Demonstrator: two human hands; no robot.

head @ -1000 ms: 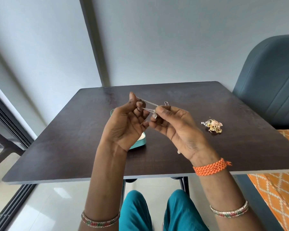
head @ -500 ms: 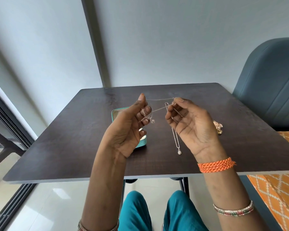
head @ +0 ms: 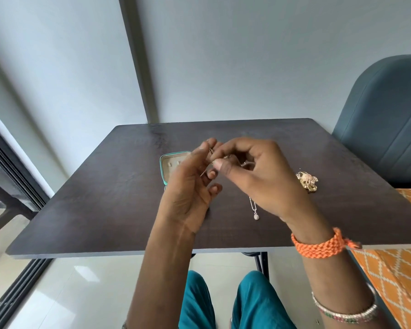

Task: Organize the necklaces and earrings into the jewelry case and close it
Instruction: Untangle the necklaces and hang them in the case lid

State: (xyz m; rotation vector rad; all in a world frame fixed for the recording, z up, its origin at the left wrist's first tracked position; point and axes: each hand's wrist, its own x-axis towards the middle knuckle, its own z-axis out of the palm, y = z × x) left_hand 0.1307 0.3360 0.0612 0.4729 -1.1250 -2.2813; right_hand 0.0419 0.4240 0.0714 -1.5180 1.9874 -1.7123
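Looks like a home room to me: dark wooden table [head: 105, 210] against plain wall [head: 247, 55], padded blue chair [head: 384, 119], orange patterned bedspread [head: 394, 281], glossy floor tiles [head: 81, 293].

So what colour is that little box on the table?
The jewelry case is teal outside with a pale beige lining, seen in the head view.

Desk [head: 105, 210]: dark brown top, square, on dark metal legs [head: 261, 262]. Chair [head: 384, 124]: blue-grey padded back, at the desk's far right corner. Orange patterned fabric [head: 394, 276]: right of the desk. Floor [head: 81, 293]: pale glossy tile. Wall [head: 247, 55]: light grey, crossed by a dark vertical strip [head: 138, 67].
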